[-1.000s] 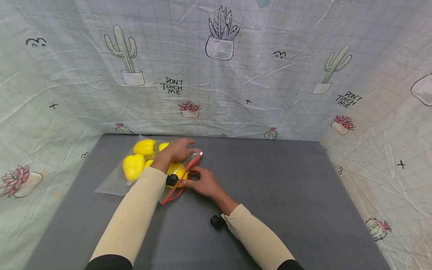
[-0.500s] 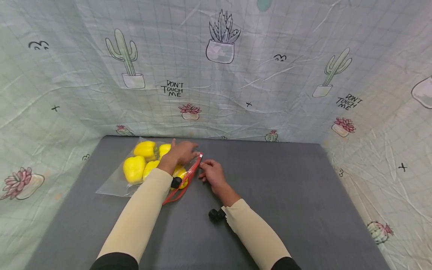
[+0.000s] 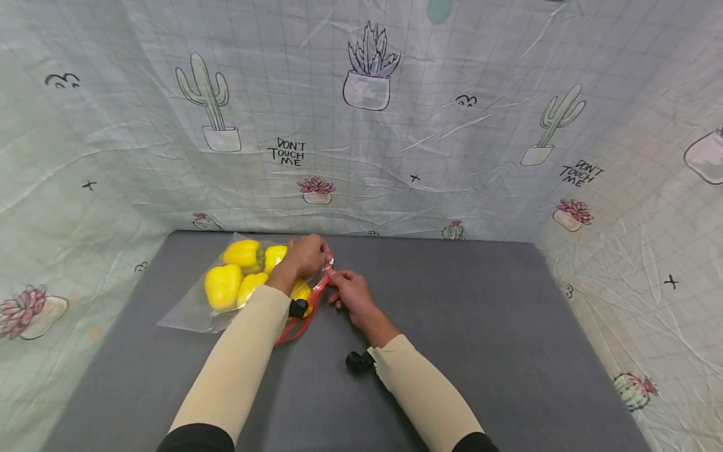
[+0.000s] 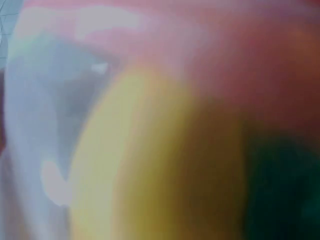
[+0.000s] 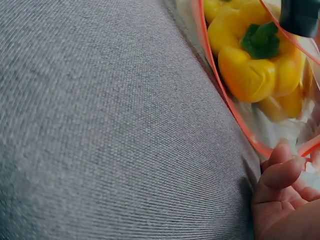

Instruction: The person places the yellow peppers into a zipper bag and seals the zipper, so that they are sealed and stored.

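Observation:
A clear zip bag (image 3: 183,318) with a red zip edge lies on the left of the table, holding several yellow bell peppers (image 3: 223,287). My left hand (image 3: 307,256) reaches over the bag and grips the far end of the red edge, its fingertips partly hidden. Close beside it, my right hand (image 3: 351,294) pinches the same edge between thumb and finger. In the right wrist view the bag's mouth gapes around a pepper (image 5: 247,70) with a green stem, nearer me than the right hand (image 5: 285,195). Blurred yellow (image 4: 135,165) fills the left wrist view.
The grey cloth-covered table (image 3: 452,326) extends to the right of the hands. A cactus-print sheet (image 3: 418,125) hangs behind and along both sides. Black wrist cameras (image 3: 359,362) sit under the sleeves, the left one close to the bag's edge.
My right hand has left the middle of the red edge and moved to its far end. My left fingers, stretched out before, have curled onto the bag's far corner.

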The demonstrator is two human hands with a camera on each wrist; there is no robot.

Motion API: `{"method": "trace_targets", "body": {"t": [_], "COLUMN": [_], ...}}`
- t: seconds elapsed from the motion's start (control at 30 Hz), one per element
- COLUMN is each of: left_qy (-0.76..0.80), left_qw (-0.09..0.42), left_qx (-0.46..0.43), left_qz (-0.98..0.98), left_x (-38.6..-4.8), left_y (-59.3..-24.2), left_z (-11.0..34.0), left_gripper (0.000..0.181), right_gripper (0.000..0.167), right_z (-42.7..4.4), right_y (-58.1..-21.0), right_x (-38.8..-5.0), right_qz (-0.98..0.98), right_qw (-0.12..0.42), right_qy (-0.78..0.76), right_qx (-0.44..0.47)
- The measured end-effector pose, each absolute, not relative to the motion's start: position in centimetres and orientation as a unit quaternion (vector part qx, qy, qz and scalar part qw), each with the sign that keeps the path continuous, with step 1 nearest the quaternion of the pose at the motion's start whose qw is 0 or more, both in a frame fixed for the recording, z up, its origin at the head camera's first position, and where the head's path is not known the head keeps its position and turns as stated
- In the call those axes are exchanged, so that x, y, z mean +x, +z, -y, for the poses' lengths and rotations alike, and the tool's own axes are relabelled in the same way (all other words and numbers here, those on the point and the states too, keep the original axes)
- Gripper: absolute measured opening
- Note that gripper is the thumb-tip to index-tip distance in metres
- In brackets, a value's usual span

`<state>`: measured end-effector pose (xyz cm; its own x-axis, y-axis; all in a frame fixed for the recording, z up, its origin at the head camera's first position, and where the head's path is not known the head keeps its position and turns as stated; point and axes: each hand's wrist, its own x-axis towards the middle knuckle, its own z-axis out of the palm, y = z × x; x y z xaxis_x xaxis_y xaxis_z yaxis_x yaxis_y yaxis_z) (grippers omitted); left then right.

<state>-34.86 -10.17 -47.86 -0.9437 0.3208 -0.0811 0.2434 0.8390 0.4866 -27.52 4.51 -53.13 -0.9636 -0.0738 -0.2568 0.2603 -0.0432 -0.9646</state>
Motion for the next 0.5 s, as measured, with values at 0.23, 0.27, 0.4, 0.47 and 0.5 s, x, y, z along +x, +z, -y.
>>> {"method": "trace_targets", "body": {"t": [0.23,0.27,0.4,0.47,0.5], "left_qy": [0.317,0.332,0.371,0.379,0.38], "left_qw": [0.053,0.052,0.036,0.025,0.018], "left_qx": [0.108,0.099,0.053,0.025,0.009], "left_qz": [-0.941,-0.937,-0.927,-0.925,-0.925], "left_x": [-34.7,-34.6,-34.6,-34.6,-34.6], "left_y": [-47.6,-47.5,-47.0,-46.8,-46.7], "left_z": [10.1,10.0,9.4,8.9,8.6], "left_gripper": [0.026,0.026,0.026,0.028,0.029], "right_gripper": [0.029,0.028,0.026,0.021,0.02], "right_z": [-4.3,-4.3,-4.6,-4.7,-4.8], "right_y": [-53.2,-53.2,-53.1,-53.0,-52.9], "right_x": [-27.5,-27.5,-27.8,-28.1,-28.2], "right_qz": [-0.695,-0.694,-0.691,-0.684,-0.681], "right_qw": [0.134,0.136,0.143,0.149,0.151], "right_qy": [-0.704,-0.704,-0.706,-0.71,-0.713], "right_qx": [0.054,0.056,0.067,0.072,0.076]}}
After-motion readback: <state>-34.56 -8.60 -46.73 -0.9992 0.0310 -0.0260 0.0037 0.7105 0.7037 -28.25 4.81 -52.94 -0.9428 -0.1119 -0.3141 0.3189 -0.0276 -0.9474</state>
